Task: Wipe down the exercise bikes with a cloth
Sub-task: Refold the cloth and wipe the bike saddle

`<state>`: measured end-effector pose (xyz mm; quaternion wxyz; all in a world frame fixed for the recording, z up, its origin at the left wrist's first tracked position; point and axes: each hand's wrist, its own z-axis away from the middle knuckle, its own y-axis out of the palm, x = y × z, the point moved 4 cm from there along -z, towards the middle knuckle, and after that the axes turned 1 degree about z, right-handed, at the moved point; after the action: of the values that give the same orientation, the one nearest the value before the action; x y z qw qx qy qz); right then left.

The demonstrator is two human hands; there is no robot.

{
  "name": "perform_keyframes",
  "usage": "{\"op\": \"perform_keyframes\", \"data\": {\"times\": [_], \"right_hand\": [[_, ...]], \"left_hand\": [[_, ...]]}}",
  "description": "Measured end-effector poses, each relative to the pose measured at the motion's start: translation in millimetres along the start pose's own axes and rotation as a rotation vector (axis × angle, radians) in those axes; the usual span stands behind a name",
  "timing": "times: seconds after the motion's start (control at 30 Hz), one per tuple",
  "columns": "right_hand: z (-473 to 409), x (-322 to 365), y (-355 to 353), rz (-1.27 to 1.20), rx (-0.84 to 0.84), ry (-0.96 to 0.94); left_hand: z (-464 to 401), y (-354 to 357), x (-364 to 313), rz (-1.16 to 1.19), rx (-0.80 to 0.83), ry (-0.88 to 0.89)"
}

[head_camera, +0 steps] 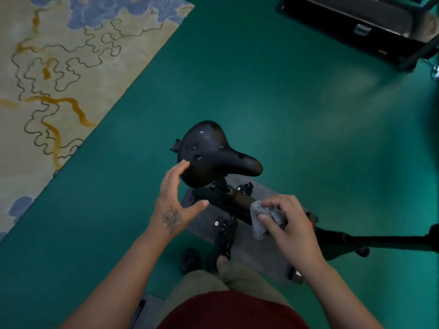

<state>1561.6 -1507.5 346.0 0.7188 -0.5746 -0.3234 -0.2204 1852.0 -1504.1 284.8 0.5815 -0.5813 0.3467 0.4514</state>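
green carpet (pixel 273 79) surrounds our bike's black saddle (pixel 211 153). our left hand (pixel 174 205) hovers beside it, fingers spread apart; our right hand (pixel 288 227) pinches the grey cloth (pixel 260 218) against the frame (pixel 240 201).

Saddle (pixel 211 155) at centre, atop the bike frame (pixel 240 205), nose pointing right; left hand (pixel 174 205) just near-left of it, fingertips at its edge. Right hand (pixel 288 230) near-right of the saddle, with the cloth (pixel 261 220) against the frame. Mat (pixel 261 255) under the bike; rug (pixel 61 74) far left; treadmill (pixel 356 27) far right.
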Motion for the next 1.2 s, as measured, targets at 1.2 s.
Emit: {"op": "perform_keyframes", "data": {"times": [1.2], "right_hand": [[-188, -8, 33, 0.065, 0.135, -0.281]], "left_hand": [[-55, 37, 53, 0.09, -0.341, -0.23]]}}
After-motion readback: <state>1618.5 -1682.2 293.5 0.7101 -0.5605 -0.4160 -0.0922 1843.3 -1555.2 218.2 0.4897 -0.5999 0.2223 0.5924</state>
